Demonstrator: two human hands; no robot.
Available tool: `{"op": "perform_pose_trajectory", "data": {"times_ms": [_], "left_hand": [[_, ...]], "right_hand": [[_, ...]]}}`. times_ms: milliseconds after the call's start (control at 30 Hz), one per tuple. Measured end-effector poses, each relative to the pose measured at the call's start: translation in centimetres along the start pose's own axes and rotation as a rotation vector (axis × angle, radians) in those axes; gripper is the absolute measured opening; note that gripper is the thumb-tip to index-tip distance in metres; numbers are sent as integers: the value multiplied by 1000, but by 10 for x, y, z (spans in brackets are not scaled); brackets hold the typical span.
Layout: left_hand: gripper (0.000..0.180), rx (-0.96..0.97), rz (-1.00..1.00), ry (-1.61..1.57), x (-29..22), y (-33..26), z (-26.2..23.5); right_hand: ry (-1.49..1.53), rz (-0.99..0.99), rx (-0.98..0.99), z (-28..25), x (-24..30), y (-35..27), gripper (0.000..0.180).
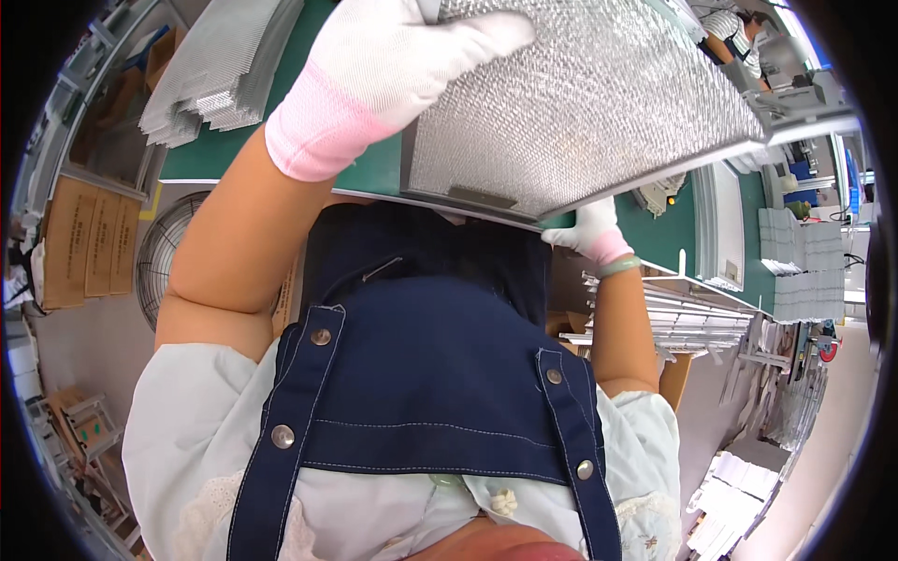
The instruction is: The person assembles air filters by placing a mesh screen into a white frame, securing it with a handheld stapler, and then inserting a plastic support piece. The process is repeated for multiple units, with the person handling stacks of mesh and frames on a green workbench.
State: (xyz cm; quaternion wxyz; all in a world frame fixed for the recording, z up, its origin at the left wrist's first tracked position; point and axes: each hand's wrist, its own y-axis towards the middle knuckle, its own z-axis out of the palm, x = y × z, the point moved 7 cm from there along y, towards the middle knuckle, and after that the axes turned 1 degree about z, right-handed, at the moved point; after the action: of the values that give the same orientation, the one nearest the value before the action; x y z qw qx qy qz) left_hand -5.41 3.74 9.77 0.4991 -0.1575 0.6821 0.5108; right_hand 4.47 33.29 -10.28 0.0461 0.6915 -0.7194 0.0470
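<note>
A large metal mesh filter panel point(580, 93) with a thin grey frame is tilted up over the green worktable point(374, 173). My left hand point(398, 61), in a white glove with a pink cuff, grips its upper left side. The thumb lies across the mesh, slightly blurred, and the other fingers are mostly hidden. Lower down, my right hand point(595, 229), gloved the same way, holds the panel's bottom edge near its right part, with some fingers out of sight behind it. A dark grey strip point(482, 196) sits on the panel's near edge.
Stacked mesh sheets point(220, 70) lie at the table's far left. On the right are another framed panel point(720, 224) and piles of pale pleated pieces point(803, 266). Metal strips point(673, 318) fill a rack below the table. A floor fan point(173, 252) and cardboard boxes point(89, 243) stand left. Another person point(734, 37) is at far right.
</note>
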Motion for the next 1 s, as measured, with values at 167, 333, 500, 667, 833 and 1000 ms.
{"op": "perform_pose_trajectory", "data": {"times_ms": [167,333,500,667,833,1000], "left_hand": [[38,72,35,-169,0,13,6],[38,27,39,-144,-6,18,9],[38,52,35,-170,0,18,5],[34,43,93,-138,-12,17,8],[32,47,120,-78,-3,20,8],[33,37,128,-39,-15,12,1]], "right_hand": [[-60,-162,-337,18,11,-45,57],[-24,-337,-552,-21,28,-93,41],[100,-446,-550,-76,82,-106,45],[104,-423,-435,-66,104,-78,44],[125,-324,-376,-52,91,-63,30],[34,-212,-322,-65,84,-26,16]]}}
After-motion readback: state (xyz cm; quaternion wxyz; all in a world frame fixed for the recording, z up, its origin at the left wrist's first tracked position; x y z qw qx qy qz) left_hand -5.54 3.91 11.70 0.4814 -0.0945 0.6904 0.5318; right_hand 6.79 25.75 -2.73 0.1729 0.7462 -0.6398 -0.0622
